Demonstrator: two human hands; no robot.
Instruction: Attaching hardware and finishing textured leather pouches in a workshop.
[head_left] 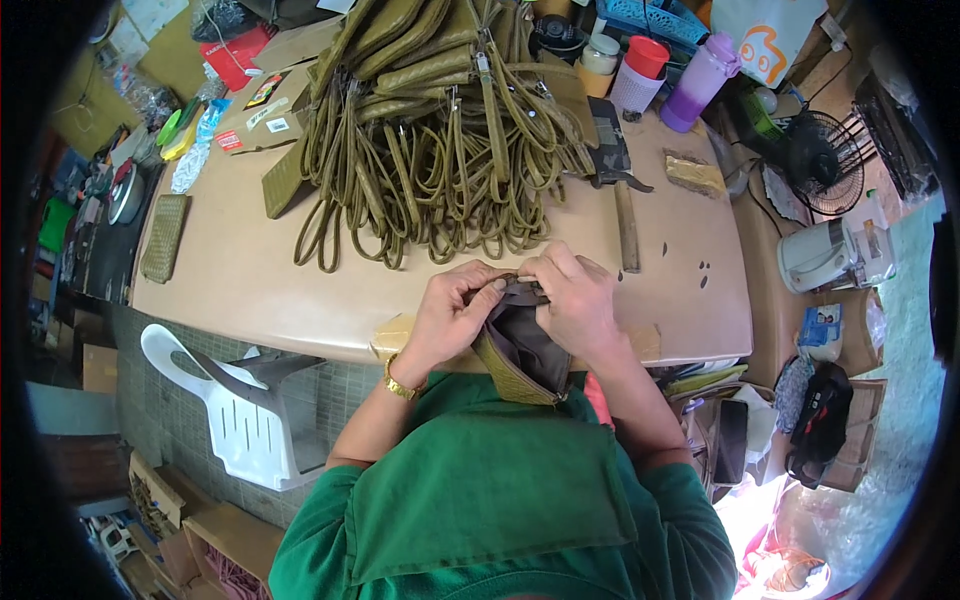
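Observation:
An olive woven-texture zip pouch [507,376] hangs at the table's front edge, its mouth gaping and its dark grey lining showing. My left hand [456,310] pinches the upper left end of the opening between thumb and fingers. Closed on the same upper end, my right hand [575,302] sits just to the right, its fingertips close to the left ones. Whatever small part lies between the fingertips is mostly hidden. Beyond my hands lies a big heap of matching olive pouches [420,75], their looped wrist straps [400,190] trailing toward me.
On the tan table [240,290] a flat woven piece [165,238] lies far left and a wooden strip [627,228] right of the heap. A purple bottle [697,85] and red cup [645,58] stand behind. A black fan [822,160] is at right, a white chair [235,420] at left.

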